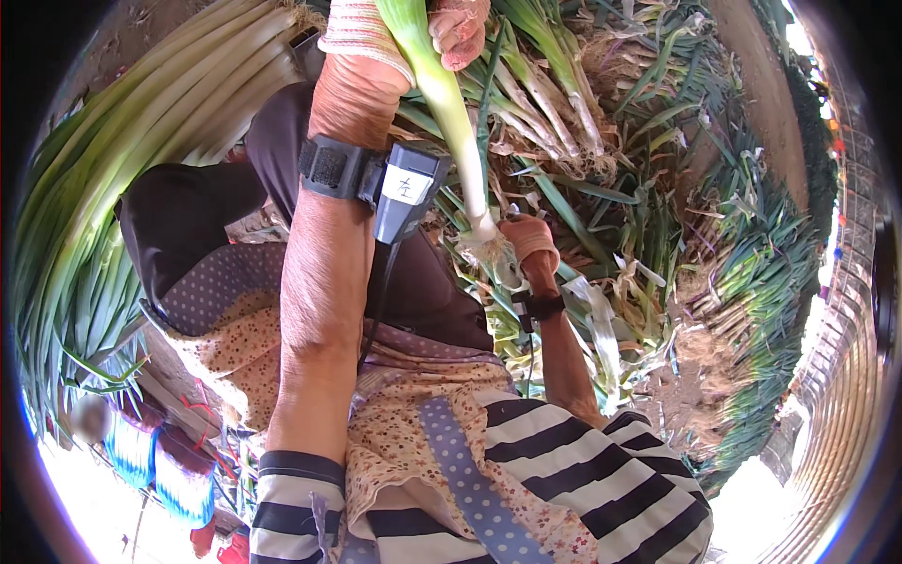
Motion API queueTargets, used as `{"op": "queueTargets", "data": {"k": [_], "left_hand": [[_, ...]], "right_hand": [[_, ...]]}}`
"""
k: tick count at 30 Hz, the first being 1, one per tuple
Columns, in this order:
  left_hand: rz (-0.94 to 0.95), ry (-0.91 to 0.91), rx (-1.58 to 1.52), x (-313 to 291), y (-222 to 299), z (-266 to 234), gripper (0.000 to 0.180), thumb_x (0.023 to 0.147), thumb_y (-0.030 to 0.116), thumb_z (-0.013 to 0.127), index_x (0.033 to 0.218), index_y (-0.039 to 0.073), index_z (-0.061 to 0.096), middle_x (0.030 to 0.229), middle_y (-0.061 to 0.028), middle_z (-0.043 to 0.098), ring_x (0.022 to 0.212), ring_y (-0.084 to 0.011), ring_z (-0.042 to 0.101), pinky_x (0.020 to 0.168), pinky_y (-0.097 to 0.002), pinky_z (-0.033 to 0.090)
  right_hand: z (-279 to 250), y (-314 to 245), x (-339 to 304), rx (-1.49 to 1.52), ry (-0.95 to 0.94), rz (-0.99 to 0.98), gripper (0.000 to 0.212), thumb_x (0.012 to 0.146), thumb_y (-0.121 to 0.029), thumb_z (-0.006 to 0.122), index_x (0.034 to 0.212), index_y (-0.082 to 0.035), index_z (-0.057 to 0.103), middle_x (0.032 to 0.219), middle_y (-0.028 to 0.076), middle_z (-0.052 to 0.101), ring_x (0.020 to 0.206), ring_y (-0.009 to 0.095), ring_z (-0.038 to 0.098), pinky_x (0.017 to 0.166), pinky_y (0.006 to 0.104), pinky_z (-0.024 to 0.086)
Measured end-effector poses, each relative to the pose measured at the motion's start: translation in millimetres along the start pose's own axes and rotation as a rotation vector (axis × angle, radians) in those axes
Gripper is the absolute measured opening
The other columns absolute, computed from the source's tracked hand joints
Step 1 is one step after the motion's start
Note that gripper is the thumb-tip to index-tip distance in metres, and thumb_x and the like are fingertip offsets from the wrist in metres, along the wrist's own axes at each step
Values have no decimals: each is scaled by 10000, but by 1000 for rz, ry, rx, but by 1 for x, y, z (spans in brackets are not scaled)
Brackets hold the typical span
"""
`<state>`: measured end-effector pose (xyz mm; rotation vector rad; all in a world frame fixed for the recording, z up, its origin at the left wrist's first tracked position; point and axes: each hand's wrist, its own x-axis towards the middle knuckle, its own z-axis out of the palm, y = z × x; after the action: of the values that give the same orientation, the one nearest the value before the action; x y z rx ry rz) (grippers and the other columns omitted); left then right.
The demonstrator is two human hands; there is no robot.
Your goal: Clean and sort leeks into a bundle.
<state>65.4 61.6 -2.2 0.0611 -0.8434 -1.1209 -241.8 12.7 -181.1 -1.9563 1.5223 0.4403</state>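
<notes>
Above the lap, gloved left hand (399, 38) and right hand (528, 240) both clamp one leek (451, 113), roots untrimmed; cleaned leeks (141, 122) lie left, a rough heap (564, 103) remains ahead.

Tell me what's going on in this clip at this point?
A person holds one long green onion upright between both hands. The gloved left hand grips its green upper stalk, while the right hand pinches the white root end. Cleaned onions are stacked to the left, and loose stalks and peelings cover the ground ahead.
</notes>
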Motion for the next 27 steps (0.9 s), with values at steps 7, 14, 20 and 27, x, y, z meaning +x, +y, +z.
{"op": "queueTargets", "data": {"k": [7,14,20,27], "left_hand": [[37,22,2,-8,5,2,631,854,670,416,804,61,570,583,-58,481,540,-190,453,464,-318,410],[50,30,-38,-6,-1,0,671,844,698,401,801,52,578,580,-62,486,535,-196,461,457,-325,414],[89,68,-20,-7,14,0,706,835,723,388,798,46,585,577,-66,491,530,-200,467,451,-332,417],[209,345,22,3,14,-16,658,870,678,388,750,56,568,527,-37,426,462,-170,383,368,-309,338]], "right_hand": [[22,53,-21,-180,-34,129,290,788,-325,563,942,-121,701,978,160,667,931,344,639,792,409,515],[64,156,-30,-678,-184,-35,219,760,-263,649,901,-105,706,976,111,681,932,340,646,737,441,532],[16,170,-39,62,-36,78,716,748,-549,678,1263,-72,539,1160,182,611,1087,318,583,905,371,447],[-43,6,-67,598,18,-639,588,802,-302,729,1283,-41,513,1133,206,577,1036,224,570,889,319,444]]}}
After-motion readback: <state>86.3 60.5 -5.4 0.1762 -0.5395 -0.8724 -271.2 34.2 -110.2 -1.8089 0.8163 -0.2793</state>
